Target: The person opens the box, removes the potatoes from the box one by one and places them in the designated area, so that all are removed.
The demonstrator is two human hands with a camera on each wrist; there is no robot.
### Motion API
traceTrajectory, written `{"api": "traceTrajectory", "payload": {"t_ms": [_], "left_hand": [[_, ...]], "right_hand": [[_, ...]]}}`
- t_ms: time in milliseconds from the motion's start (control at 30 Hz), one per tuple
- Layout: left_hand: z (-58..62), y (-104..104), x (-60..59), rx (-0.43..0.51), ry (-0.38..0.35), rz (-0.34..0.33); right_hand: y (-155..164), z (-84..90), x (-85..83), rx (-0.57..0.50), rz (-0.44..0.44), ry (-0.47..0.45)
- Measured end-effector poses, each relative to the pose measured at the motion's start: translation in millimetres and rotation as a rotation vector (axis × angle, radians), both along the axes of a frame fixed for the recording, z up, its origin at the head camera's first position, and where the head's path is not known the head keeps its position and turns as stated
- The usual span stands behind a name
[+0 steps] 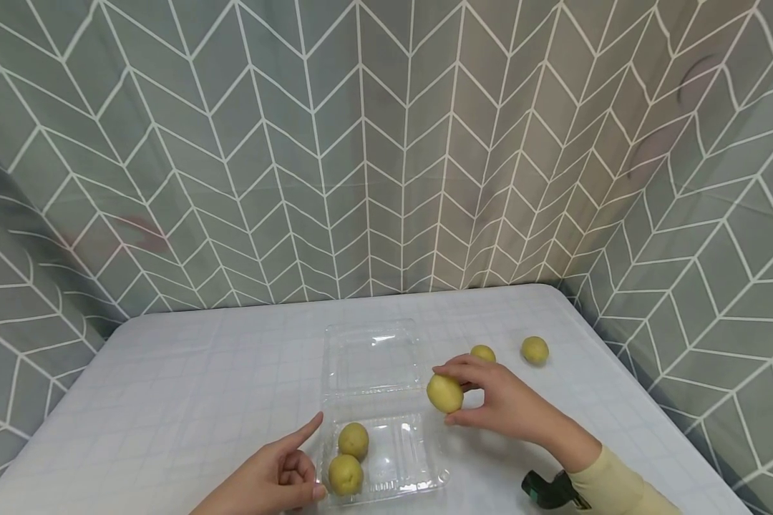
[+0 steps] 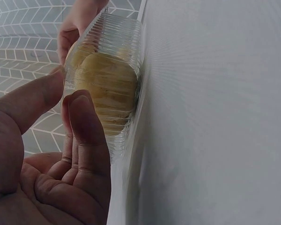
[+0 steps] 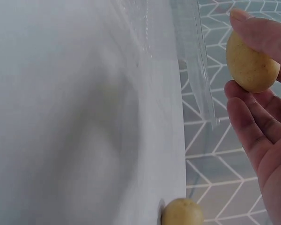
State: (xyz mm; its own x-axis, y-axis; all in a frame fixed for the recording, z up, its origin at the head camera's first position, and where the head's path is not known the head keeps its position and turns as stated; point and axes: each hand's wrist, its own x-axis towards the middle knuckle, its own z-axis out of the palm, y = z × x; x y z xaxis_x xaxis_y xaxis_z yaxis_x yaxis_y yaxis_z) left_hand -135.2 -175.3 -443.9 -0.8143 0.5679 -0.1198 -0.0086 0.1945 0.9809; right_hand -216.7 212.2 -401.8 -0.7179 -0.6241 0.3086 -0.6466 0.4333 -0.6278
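Observation:
A clear plastic clamshell box (image 1: 396,458) stands on the table, its lid (image 1: 373,357) folded open toward the back. Two round yellow fruits, the rear one (image 1: 353,440) and the front one (image 1: 346,475), sit along its left side. My left hand (image 1: 273,468) is at the box's left edge, index finger and thumb extended by the rim, the other fingers curled. Right of the box, my right hand (image 1: 499,400) holds another yellow fruit (image 3: 250,65) above the table between thumb and fingers. Its skin is smooth and finely speckled.
Two more yellow fruits lie on the table at the back right, one (image 1: 483,352) partly hidden behind my right hand, the other (image 1: 535,350) farther right. A dark object (image 1: 547,491) sits by the right sleeve. A patterned curtain (image 1: 386,143) hangs behind the white-covered table (image 1: 200,386).

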Motion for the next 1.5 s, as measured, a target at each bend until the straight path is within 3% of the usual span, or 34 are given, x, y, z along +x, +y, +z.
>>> {"api": "traceTrajectory", "payload": {"t_ms": [433,867,1500], "left_hand": [[1.9,0,-0.2,-0.017,0.000,0.002],[3.0,0,0.3,-0.026,-0.041,0.026],[0.5,1,-1.1,-0.023,-0.042,0.019]], "right_hand": [[24,-7.2,0.5,-0.008,-0.078,-0.007],[37,-16.5,2.5,-0.018,-0.080,0.004],[49,-34.4,3.3,0.105,-0.132,-0.015]]}}
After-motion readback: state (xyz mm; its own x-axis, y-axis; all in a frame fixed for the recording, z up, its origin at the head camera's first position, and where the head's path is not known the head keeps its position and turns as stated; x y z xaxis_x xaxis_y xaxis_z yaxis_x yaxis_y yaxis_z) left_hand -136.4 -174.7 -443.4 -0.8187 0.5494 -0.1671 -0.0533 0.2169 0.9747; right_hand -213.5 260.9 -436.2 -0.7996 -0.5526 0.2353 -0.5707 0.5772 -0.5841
